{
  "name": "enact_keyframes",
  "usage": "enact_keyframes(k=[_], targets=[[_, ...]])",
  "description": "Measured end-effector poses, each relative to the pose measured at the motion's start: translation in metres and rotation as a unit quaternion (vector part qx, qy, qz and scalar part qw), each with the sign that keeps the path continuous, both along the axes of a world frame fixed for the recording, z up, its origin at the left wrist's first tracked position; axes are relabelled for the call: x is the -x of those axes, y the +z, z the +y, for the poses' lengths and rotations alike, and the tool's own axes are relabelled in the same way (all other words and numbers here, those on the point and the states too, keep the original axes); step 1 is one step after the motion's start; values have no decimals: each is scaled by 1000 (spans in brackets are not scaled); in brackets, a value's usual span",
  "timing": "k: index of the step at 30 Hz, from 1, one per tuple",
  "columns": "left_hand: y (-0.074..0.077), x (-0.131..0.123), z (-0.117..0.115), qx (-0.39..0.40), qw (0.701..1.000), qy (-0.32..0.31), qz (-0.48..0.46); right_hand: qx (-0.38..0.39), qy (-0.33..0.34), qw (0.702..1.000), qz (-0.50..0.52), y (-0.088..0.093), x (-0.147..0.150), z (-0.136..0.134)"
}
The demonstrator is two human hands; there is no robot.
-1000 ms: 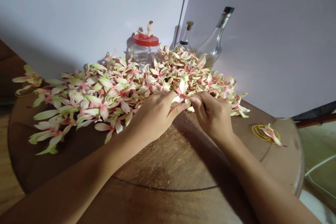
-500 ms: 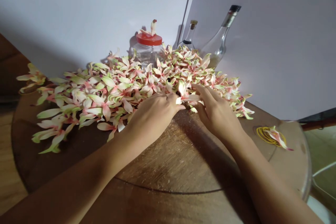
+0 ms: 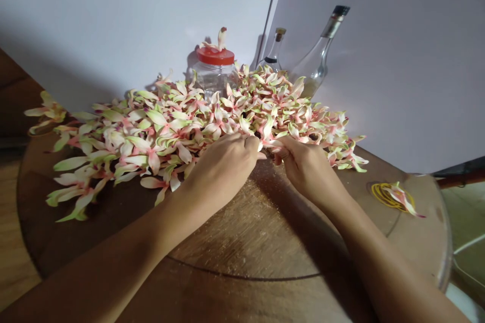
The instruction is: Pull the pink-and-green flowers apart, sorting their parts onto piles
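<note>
1 pink-white flower was between the 2 hands, at the near edge of a broad heap of similar flowers. The left hand pinched its left side between thumb and fingers, and the right hand gripped a petal on the other side, fingers curled in. The heap spread over a brown, curved-edged table. Behind it stood a clear jar with a red lid, 1 blossom on top, and 2 glass bottles. Off to the right, another blossom lay on yellow rings
</note>
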State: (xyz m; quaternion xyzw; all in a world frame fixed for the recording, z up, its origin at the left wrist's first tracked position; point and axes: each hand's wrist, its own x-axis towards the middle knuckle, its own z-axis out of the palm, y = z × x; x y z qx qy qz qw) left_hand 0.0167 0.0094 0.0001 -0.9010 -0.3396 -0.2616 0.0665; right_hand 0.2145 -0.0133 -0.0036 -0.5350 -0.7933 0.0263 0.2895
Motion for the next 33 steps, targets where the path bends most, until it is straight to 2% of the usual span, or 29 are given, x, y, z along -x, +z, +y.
enact_keyframes(k=[10, 16, 19, 23, 29, 33], targets=[[-3, 3, 7, 91, 992, -18, -84, 0, 4, 1000, 17, 3, 5, -4], [-3, 5, 9, 106, 988, -33, -103, 25, 22, 999, 31, 3, 9, -5], [-3, 6, 10, 88, 994, -15, -70, 73, 32, 996, 49, 5, 8, -5], [-6, 7, 13, 38, 998, 50, 13, 123, 39, 991, 46, 4, 3, -2], [-4, 5, 6, -10, 999, 31, 31, 29, -39, 996, 81, 10, 2, -4], [-2, 2, -1, -49, 998, 16, 27, 9, -31, 999, 32, 14, 6, -7]])
